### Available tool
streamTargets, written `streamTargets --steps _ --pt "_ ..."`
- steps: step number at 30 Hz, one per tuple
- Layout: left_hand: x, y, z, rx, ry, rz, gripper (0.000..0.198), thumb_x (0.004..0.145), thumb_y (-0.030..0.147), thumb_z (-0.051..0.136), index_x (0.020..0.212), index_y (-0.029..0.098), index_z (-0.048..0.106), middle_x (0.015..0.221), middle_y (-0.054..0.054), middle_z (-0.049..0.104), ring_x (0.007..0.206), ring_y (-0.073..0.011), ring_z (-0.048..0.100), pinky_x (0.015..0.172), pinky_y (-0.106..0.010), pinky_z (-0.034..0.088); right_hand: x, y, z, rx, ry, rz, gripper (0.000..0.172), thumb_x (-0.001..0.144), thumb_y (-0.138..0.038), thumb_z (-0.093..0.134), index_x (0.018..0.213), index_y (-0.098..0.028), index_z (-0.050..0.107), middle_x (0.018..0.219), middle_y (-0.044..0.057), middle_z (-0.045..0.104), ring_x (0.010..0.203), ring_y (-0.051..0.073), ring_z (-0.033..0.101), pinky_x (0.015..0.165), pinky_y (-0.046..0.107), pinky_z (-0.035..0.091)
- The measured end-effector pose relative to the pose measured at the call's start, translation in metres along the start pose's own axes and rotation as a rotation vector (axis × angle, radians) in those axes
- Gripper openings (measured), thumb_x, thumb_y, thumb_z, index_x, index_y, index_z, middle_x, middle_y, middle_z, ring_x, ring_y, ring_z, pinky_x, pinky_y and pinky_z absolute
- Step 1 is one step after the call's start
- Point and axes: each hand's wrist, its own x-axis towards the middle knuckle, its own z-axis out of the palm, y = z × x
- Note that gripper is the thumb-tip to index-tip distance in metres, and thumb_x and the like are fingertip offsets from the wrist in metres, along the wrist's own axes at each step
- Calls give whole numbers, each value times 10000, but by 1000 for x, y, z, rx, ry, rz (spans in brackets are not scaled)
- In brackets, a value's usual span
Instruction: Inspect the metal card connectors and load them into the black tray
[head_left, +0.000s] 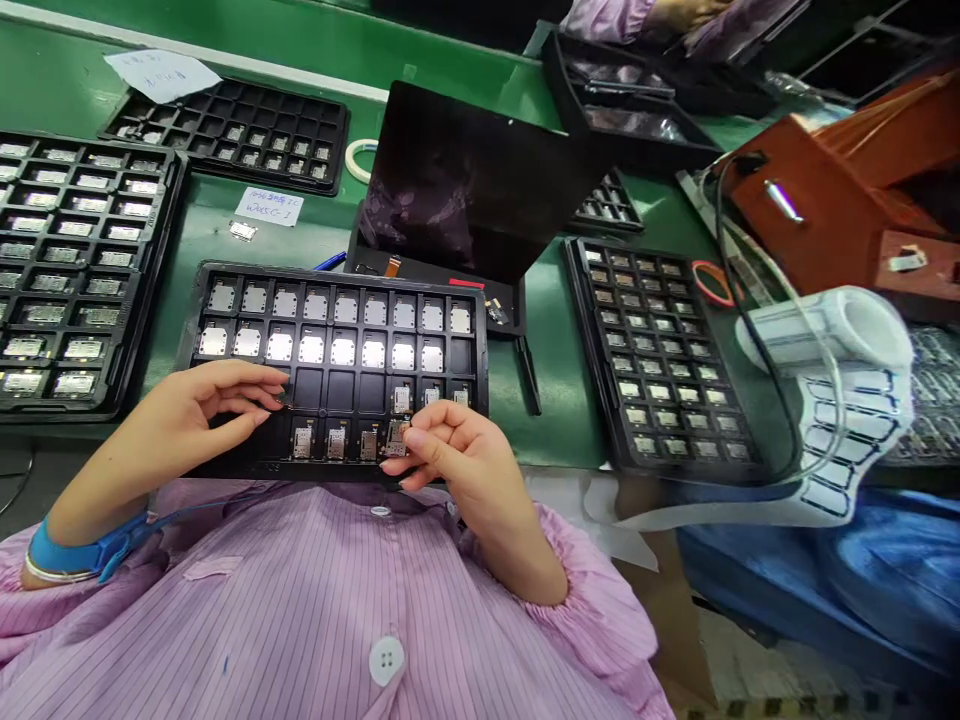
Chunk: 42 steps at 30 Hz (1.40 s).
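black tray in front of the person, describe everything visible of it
The black, plastic-looking tray is a grid of square pockets in four rows. The two far rows hold silvery squares; the third is mostly bare, with small metal parts at its right; the near row holds more. It lies flat on the green bench. The left hand rests on its left, the right hand pinches a part over its near right.

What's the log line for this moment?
left hand: fingertips at tray, grasp unclear | right hand: pinching part over near row | tray: far row full, some middle cells empty
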Motion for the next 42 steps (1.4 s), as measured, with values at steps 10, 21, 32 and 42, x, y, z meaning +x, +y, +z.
streamTargets --steps 10,21,32,42 --pt "-7 32 29 -77 267 -63 109 841 325 741 880 229 708 870 15 720 820 -89 653 717 -119 499 -3 -2 4 28 -84 29 307 757 -400 794 762 -182 578 689 41 750 600 161 737 430 159 528" --pt "-5 53 68 -441 -77 -162 269 869 395 702 910 180 545 639 -24 708 551 -175 695 439 -183 520 -5 0 6 2 -133 -19 288 784 -366 775 751 -178 559 663 18 726 527 142 706 381 152 492" --pt "-7 51 69 -575 -170 -173 185 904 313 665 960 178 552 681 -3 699 701 -203 746 482 -172 565 -6 3 5 -102 -88 -48 270 794 -354 743 720 -189 542 582 -3 691 382 95 600 299 132 369" --pt "-3 47 70 -639 -238 -210 164 911 289 650 963 178 542 675 -11 699 705 -210 749 463 -156 552 -5 2 3 -94 -112 -36 288 796 -385 739 718 -196 536 574 -6 687 356 83 571 281 132 318"
